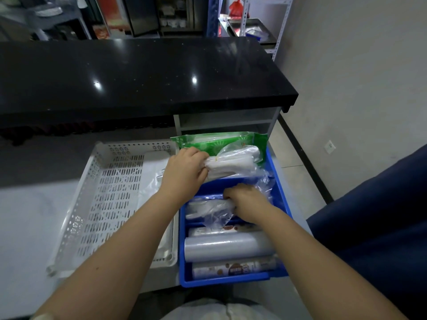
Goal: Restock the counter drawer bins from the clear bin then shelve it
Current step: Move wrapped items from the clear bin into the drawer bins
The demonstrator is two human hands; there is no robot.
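Observation:
A blue divided bin (280,188) sits in the open drawer under the black counter. My left hand (184,169) grips a clear bag of white items (231,163) in the bin's far compartment, in front of a green packet (215,142). My right hand (247,200) presses down on a crumpled clear plastic bag (212,212) in the middle compartment. Rolls of plastic film (228,248) lie in the near compartment. A white perforated basket (111,197) stands left of the blue bin, holding only a thin plastic sheet.
The black countertop (138,75) overhangs the drawer at the back. A wall and tiled floor (291,158) lie to the right. A metal shelving rack (249,21) with a tray and a red bag stands beyond the counter. Dark blue fabric (374,227) fills the right edge.

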